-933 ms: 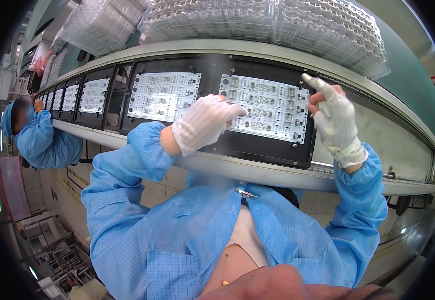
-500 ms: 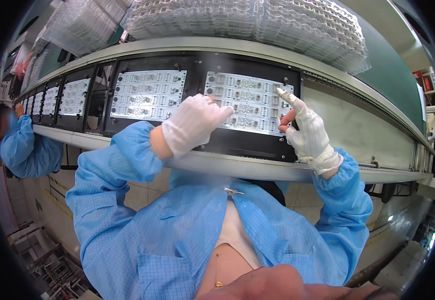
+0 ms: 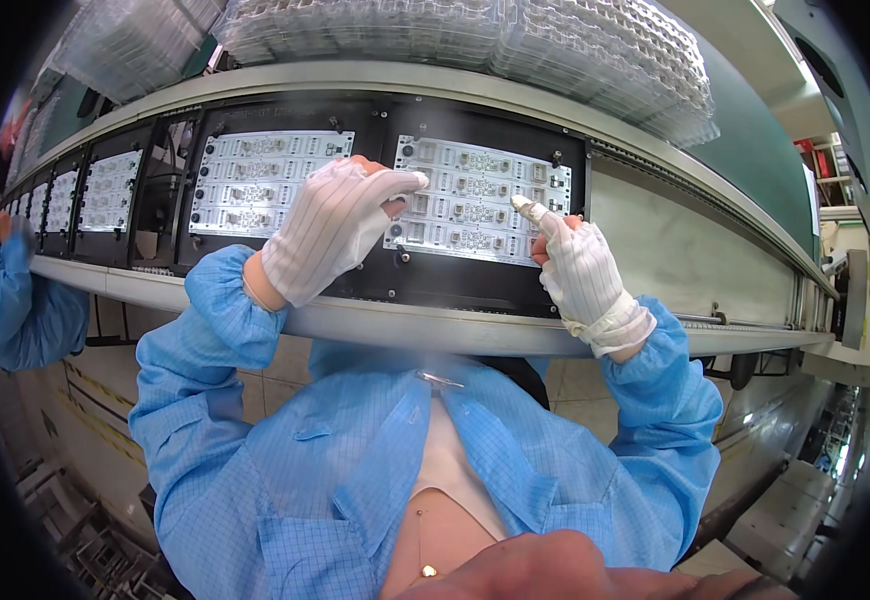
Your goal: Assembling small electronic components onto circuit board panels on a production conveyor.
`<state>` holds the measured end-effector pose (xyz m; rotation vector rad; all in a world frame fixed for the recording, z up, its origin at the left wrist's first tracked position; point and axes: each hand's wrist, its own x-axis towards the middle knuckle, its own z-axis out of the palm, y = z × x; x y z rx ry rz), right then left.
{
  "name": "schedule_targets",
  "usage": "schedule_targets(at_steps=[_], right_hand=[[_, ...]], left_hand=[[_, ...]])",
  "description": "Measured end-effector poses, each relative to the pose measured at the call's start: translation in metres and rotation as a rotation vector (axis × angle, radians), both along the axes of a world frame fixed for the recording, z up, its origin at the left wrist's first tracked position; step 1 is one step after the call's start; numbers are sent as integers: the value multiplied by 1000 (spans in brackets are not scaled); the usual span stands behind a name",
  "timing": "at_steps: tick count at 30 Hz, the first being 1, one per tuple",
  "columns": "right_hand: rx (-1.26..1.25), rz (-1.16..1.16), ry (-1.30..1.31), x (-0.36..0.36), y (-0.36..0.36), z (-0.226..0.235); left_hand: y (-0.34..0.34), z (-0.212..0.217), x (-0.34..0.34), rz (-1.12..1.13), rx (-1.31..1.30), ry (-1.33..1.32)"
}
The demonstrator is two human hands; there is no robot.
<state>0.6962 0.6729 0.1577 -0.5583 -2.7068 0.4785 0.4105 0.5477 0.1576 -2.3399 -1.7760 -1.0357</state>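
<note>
A silvery-white circuit board panel (image 3: 470, 198) with rows of small components lies in a black carrier frame (image 3: 445, 280) before me. My left hand (image 3: 340, 225), in a white striped glove with some bare fingertips, reaches over the panel's left edge. Its index finger points right above the board, and the other fingers are curled; what they hold, if anything, is hidden. At the panel's right edge is my right hand (image 3: 580, 265), gloved alike. The index is stretched out with its tip at the board, thumb apart from it; the other fingers bend, and nothing shows between them.
A second circuit board panel (image 3: 265, 180) sits in the carrier to the left, with several more along the line. Stacked clear plastic trays (image 3: 595, 60) stand behind the metal rail (image 3: 355, 75). At the far left a co-worker's blue sleeve (image 3: 30, 310) reaches to the line.
My left hand has moved left and turned, its index now stretched out over the panel. The right hand has shifted slightly left and down, index still at the board. The whole view has shifted a little.
</note>
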Motion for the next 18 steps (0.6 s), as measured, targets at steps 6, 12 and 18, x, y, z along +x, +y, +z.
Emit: schedule_targets(at_steps=[6, 12, 18], right_hand=[[11, -20, -18, -5, -5, 3], [-87, -70, -44, -12, 0, 9], [-49, -12, -168, -9, 0, 11]], left_hand=[[6, -1, -2, -16, 28, -100], [10, 5, -5, -20, 35, -193], [5, 6, -3, 6, 51, -207]])
